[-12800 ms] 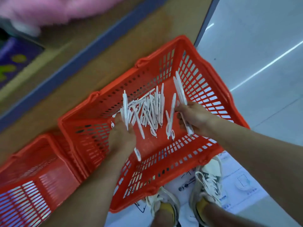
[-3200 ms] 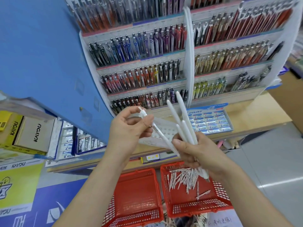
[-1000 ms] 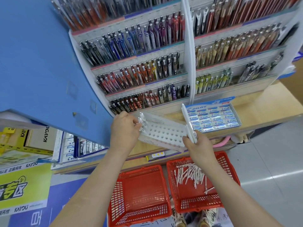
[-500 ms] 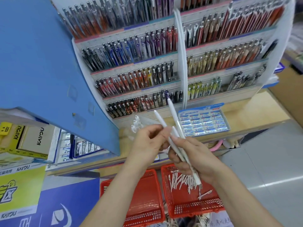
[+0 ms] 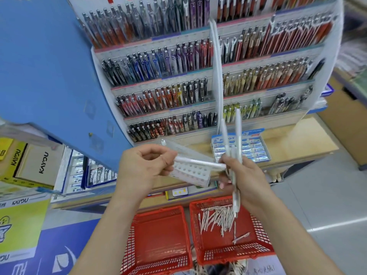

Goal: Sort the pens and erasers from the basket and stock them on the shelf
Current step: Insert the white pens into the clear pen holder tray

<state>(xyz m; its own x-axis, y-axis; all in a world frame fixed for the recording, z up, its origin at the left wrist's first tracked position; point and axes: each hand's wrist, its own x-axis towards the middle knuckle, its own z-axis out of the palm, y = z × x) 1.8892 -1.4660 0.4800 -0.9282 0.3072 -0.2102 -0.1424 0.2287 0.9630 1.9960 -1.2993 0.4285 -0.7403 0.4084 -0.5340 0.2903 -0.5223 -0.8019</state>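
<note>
My right hand (image 5: 243, 175) grips a bunch of white pens (image 5: 236, 135) that stick upward in front of the shelf. My left hand (image 5: 144, 167) pinches a single white pen (image 5: 198, 162), which lies across toward the right hand. Behind both hands a clear pen holder tray with rows of holes (image 5: 191, 171) rests on the wooden shelf ledge (image 5: 294, 143). On the floor below, the right red basket (image 5: 256, 253) holds several more white pens (image 5: 216, 217). A blue-and-white box of erasers (image 5: 252, 147) sits on the ledge.
A tiered display rack (image 5: 198, 86) full of coloured pens fills the back. A blue panel (image 5: 43, 66) juts out at the left above boxed stock (image 5: 29, 163). A second red basket (image 5: 156, 241), with nothing in it, stands left of the first. Grey floor lies at right.
My left hand has drawn one pen out of the right hand's bunch and moved left with it. The hands have spread apart, showing the holder tray between them.
</note>
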